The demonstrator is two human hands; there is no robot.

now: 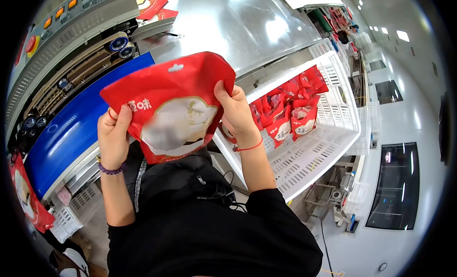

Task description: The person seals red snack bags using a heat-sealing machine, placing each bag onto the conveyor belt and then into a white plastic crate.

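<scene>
A red snack pouch [185, 86] with a white oval panel and a hang hole near its top edge is held up in front of my chest. My left hand [114, 134] pinches its left side, thumb on the front. On the opposite side my right hand [235, 110] grips the edge the same way. The pouch's back and the fingers behind it are hidden. Beyond my right hand stands a white slotted plastic basket [319, 158], with several filled red pouches [285, 110] packed upright along its far side.
At left runs a sealing machine with a blue conveyor belt [81, 120], rollers and a button panel [62, 20]. Behind is a steel table [233, 29] with flat red pouches [151, 5] at its left end. Another red pouch [28, 196] shows at far left, near a white crate [69, 222].
</scene>
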